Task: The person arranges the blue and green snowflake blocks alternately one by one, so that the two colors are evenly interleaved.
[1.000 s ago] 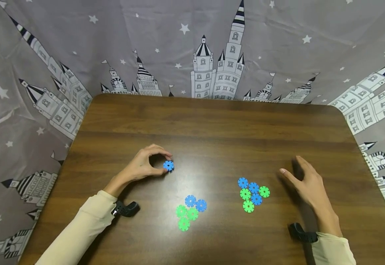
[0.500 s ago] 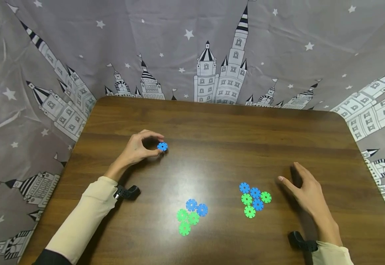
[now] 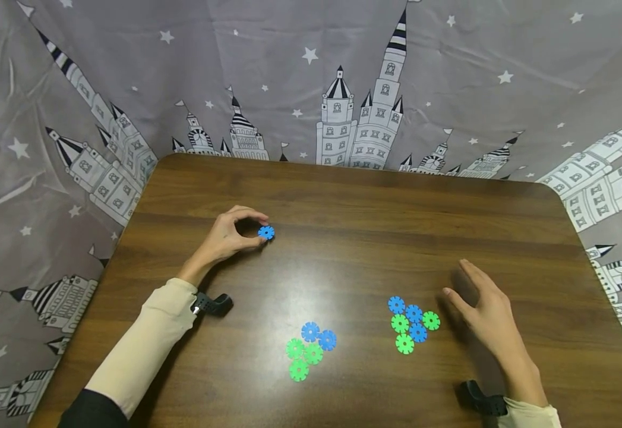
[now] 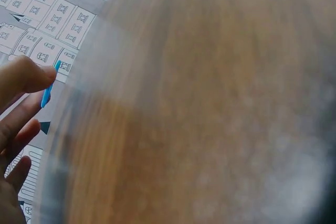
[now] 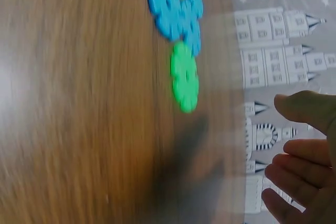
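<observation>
My left hand (image 3: pixel 229 233) pinches a blue notched disc (image 3: pixel 266 232) between thumb and fingers, over the left back part of the table. Seen edge-on in the left wrist view, the blue disc (image 4: pixel 50 85) sits at the fingertips. On the right, my right hand (image 3: pixel 486 306) hovers with thumb and fingers apart and nothing between them. Nearest to it lies a green disc (image 3: pixel 431 321), part of a group of blue and green discs (image 3: pixel 414 313). In the right wrist view, the right hand (image 5: pixel 310 156) shows beside that green disc (image 5: pixel 185 77).
Another cluster of green discs (image 3: pixel 313 353) and blue discs (image 3: pixel 310 331) lies at the middle front of the wooden table (image 3: pixel 364 238). A grey castle-print cloth (image 3: pixel 268 53) hangs behind the table's back edge. Each wrist wears a black strap (image 3: pixel 211 304).
The left hand has moved away toward the back of the table with the blue disc. My right hand has shifted slightly left. Both disc groups lie as before.
</observation>
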Demonstrator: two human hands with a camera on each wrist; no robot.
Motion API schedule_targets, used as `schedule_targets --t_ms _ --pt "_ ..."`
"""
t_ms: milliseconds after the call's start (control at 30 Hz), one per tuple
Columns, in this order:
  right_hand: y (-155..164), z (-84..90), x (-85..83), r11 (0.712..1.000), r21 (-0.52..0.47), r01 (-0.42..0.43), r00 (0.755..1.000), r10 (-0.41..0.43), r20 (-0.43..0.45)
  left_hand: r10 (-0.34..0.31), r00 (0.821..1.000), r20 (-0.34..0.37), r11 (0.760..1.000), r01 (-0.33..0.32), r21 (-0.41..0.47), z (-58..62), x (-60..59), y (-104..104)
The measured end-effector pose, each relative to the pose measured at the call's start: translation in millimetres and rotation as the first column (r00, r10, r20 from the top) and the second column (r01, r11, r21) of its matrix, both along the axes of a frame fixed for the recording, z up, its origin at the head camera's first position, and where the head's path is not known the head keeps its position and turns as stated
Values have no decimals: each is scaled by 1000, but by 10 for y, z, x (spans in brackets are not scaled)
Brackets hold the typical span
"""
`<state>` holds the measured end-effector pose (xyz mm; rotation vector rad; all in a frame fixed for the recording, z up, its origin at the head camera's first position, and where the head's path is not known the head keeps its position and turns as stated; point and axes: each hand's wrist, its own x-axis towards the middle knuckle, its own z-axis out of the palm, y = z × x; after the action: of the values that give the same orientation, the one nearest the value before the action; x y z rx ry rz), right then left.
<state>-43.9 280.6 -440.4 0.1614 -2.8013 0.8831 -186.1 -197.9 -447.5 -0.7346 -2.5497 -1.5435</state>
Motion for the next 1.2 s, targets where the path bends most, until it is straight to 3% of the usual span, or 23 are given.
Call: schedule_targets --t_ms 233,333,700,1200 --pt "-254 0 26 996 -4 -93 991 92 -100 19 1000 -3 1000 -19 -9 -362 -142 -75" --pt "-398 -13 37 987 -12 -160 979 157 -131 21 1000 6 1000 -21 -5 -422 -159 -107" --pt "-996 -79 122 909 -18 -417 904 412 -114 15 1000 -10 999 -15 -49 -443 -174 -123" --pt "-1762 -173 198 752 2 -659 752 659 -22 16 1000 -7 999 -16 -44 -455 -193 -110"
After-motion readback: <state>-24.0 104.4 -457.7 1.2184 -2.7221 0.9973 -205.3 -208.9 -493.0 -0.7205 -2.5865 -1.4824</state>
